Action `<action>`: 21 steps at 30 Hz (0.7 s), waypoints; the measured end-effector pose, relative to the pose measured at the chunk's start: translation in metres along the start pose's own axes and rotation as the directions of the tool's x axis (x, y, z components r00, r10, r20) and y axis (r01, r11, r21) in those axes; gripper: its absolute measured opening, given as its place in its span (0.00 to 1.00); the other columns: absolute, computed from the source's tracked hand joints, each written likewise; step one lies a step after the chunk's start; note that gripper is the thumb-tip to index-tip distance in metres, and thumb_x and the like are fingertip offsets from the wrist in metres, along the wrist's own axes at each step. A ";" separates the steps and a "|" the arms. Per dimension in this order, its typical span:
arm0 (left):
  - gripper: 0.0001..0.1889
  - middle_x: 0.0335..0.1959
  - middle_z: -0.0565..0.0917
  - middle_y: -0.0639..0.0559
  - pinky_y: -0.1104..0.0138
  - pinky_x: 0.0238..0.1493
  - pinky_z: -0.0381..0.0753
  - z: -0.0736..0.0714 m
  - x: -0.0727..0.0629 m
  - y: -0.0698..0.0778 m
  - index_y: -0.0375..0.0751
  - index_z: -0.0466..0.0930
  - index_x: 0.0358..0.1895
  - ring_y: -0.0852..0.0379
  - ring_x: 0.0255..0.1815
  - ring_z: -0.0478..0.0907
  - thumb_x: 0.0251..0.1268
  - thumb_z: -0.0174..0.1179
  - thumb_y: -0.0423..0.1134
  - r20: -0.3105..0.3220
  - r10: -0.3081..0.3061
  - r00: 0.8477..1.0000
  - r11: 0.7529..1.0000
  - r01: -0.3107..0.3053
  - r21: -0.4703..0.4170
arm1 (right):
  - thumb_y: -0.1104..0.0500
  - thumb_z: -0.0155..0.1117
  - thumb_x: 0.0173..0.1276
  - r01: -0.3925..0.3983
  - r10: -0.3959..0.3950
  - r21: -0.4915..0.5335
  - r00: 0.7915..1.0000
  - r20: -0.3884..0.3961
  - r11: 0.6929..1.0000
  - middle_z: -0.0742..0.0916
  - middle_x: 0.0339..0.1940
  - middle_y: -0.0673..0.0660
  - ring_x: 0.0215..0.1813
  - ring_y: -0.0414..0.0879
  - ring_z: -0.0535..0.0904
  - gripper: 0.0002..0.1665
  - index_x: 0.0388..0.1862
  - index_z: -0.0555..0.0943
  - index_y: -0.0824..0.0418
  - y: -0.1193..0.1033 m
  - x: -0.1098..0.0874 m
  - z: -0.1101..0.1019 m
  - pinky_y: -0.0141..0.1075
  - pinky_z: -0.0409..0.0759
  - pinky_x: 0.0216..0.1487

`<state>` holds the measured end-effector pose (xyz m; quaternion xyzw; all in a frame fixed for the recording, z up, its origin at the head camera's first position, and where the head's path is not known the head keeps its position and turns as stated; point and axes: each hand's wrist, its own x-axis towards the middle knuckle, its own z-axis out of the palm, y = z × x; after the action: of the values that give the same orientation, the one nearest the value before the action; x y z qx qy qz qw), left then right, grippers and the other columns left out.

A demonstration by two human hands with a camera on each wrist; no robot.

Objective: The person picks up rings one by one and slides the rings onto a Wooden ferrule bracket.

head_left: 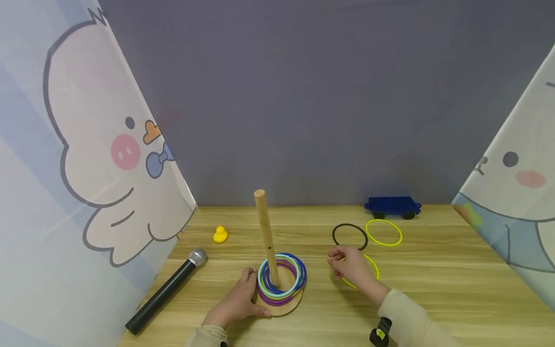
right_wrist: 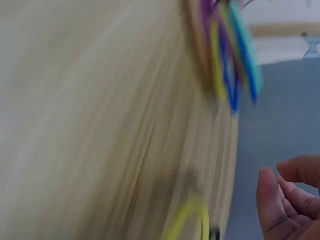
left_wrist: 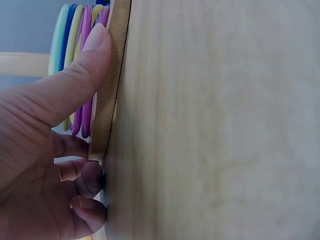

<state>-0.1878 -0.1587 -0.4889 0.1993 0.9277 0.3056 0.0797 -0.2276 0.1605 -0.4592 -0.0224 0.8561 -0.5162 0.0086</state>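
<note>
A strip of counter between the peg stand and the right grip leaves room to pass. The upright peg rises well above its stacked rings, blocking a low sideways path; above its tip there is open air. The left grip bars the base's left side. Beyond it, a gap runs to the slanting microphone, with the duck farther back.

Under the right grip lies the near yellow ring; behind, the black ring and far yellow ring lie flat, low obstacles. The blue cart stands against passage toward the grey backdrop.
</note>
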 end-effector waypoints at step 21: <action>0.58 0.62 0.62 0.35 0.41 0.63 0.69 0.000 0.000 0.003 0.28 0.58 0.71 0.34 0.60 0.69 0.37 0.77 0.56 0.001 -0.012 1.000 1.000 0.012 0.006 | 0.66 0.66 0.56 -0.099 0.101 -0.542 0.995 -0.026 0.835 0.73 0.17 0.52 0.20 0.45 0.68 0.12 0.20 0.72 0.62 0.063 0.004 -0.090 0.33 0.66 0.21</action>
<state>-0.1868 -0.1562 -0.4867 0.1941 0.9296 0.3024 0.0814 -0.2368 0.2695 -0.4727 0.0198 0.9671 -0.2518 0.0306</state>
